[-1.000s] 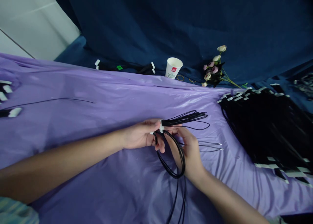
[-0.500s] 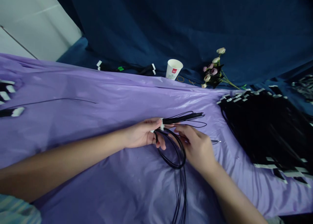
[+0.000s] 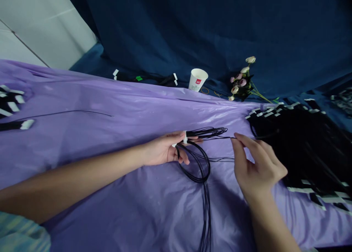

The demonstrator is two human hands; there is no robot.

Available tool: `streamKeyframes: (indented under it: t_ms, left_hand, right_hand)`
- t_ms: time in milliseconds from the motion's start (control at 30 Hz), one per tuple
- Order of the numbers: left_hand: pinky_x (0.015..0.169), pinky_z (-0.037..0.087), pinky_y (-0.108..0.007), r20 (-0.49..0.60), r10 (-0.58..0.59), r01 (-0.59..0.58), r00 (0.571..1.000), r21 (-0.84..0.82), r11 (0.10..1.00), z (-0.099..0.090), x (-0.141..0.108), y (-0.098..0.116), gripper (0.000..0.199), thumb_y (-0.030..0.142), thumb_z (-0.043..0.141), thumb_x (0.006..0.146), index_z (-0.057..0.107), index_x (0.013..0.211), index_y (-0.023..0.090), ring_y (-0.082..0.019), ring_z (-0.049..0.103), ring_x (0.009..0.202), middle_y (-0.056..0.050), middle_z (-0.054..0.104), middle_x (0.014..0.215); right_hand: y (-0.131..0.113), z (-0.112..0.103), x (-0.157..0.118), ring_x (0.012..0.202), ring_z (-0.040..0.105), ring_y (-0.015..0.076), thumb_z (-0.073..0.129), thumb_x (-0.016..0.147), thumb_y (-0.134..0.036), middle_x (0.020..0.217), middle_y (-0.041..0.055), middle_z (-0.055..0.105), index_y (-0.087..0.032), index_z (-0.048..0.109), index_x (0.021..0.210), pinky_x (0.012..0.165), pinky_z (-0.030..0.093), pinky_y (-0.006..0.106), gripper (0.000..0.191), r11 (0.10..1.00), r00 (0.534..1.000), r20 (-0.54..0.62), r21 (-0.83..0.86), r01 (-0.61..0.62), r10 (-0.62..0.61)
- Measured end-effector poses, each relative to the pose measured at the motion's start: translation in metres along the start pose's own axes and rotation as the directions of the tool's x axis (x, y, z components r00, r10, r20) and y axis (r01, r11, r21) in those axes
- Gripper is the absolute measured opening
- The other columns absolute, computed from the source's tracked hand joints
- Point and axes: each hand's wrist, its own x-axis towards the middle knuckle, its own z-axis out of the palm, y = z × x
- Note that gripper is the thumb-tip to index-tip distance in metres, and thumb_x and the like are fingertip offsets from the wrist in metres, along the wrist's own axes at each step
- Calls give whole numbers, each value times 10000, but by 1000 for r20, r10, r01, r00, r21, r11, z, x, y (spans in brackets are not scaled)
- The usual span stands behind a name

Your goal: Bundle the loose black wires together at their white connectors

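Observation:
Held in my left hand (image 3: 166, 148) is a bundle of thin black cords (image 3: 205, 132), gripped at a white band (image 3: 185, 137) around it. A large loop of cords (image 3: 208, 167) hangs below the fingers, and several strands trail down toward the bottom of the view. To the right, my right hand (image 3: 257, 164) pinches a thin black cord (image 3: 217, 138) between thumb and forefinger. That strand runs taut and nearly level from the bundle. The other fingers of my right hand are curled. Both hands are above the purple cloth (image 3: 132, 204).
A large pile of black cord bundles (image 3: 299, 145) with white bands lies at the right; more bundles (image 3: 12, 101) lie at the left. One loose cord (image 3: 74, 112) rests on the cloth. Along the back stand a paper cup (image 3: 198, 79) and artificial flowers (image 3: 242, 81) before a dark blue curtain (image 3: 176, 28).
My right hand has moved right, away from the bundle, drawing out a cord between its fingertips. My left hand keeps its grip at the white band.

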Motion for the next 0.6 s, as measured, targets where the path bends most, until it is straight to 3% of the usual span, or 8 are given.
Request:
streamKeyframes:
  t_ms: [67, 167, 300, 367, 433, 467, 533, 600]
  left_hand:
    - [548, 478, -206, -28, 3, -3, 1000, -6, 1000, -1, 0, -1, 340, 414, 530, 938, 679, 1140, 185, -124, 692, 632, -145, 583, 1331]
    - [542, 480, -208, -60, -13, 12, 998, -14, 1000, -1, 1, -1, 337, 397, 506, 952, 675, 1140, 174, -129, 694, 633, -145, 619, 1277]
    - [553, 496, -213, -61, -42, 41, 997, -4, 999, 0, 2, 0, 325, 371, 484, 964, 678, 1136, 174, -138, 701, 635, -130, 642, 1245]
    - [548, 497, -212, -78, -50, 49, 996, -14, 999, 0, 2, 0, 323, 355, 472, 970, 670, 1143, 168, -138, 699, 621, -131, 671, 1188]
    - [551, 503, -219, -90, -56, 54, 994, -31, 998, 0, 3, -1, 318, 338, 462, 976, 658, 1149, 158, -142, 697, 609, -134, 698, 1117]
    - [548, 504, -221, -93, -59, 56, 994, -36, 998, 0, 3, -1, 313, 329, 458, 978, 653, 1147, 151, -145, 697, 603, -134, 709, 1082]
    - [528, 498, -217, -98, -66, 62, 993, -40, 997, 0, 3, -1, 300, 315, 456, 979, 646, 1134, 142, -149, 696, 591, -130, 722, 1021]
    - [501, 484, -208, -100, -68, 64, 993, -39, 997, -1, 4, 0, 286, 317, 472, 973, 643, 1116, 139, -149, 693, 579, -123, 725, 982]
  right_hand:
    - [-10, 9, -2, 819, 679, 198, 709, 799, -93, 933, 49, 722, -233, 708, 1078, 774, 524, 358, 312, 956, 982, -57, 243, -163, 182]
    - [-21, 16, -1, 951, 688, 203, 667, 846, -137, 1030, 39, 711, -248, 703, 1086, 873, 543, 406, 267, 674, 870, -74, 666, -320, 487]
    - [-26, 13, 5, 822, 676, 97, 687, 847, -190, 885, -50, 685, -290, 679, 976, 821, 576, 297, 164, 160, 743, 187, 916, -369, 643]
    - [-24, 10, 6, 658, 616, 62, 708, 828, -190, 768, -77, 642, -310, 646, 1000, 689, 571, 231, 219, 32, 722, 294, 916, -401, 626]
    - [-20, 8, 6, 560, 548, 67, 699, 835, -204, 684, -81, 603, -319, 623, 1079, 600, 544, 229, 279, 54, 745, 316, 903, -426, 588]
    - [-18, 8, 5, 536, 531, 76, 679, 851, -214, 657, -75, 593, -305, 629, 1088, 579, 534, 244, 260, 131, 777, 284, 897, -423, 561]
    - [-14, 7, 2, 529, 537, 98, 649, 867, -192, 643, -47, 607, -258, 671, 1031, 559, 514, 267, 178, 405, 869, 170, 832, -379, 464]
    - [-12, 7, 0, 551, 565, 114, 657, 838, -127, 687, -13, 650, -220, 701, 942, 539, 488, 266, 146, 706, 958, 96, 656, -266, 271]
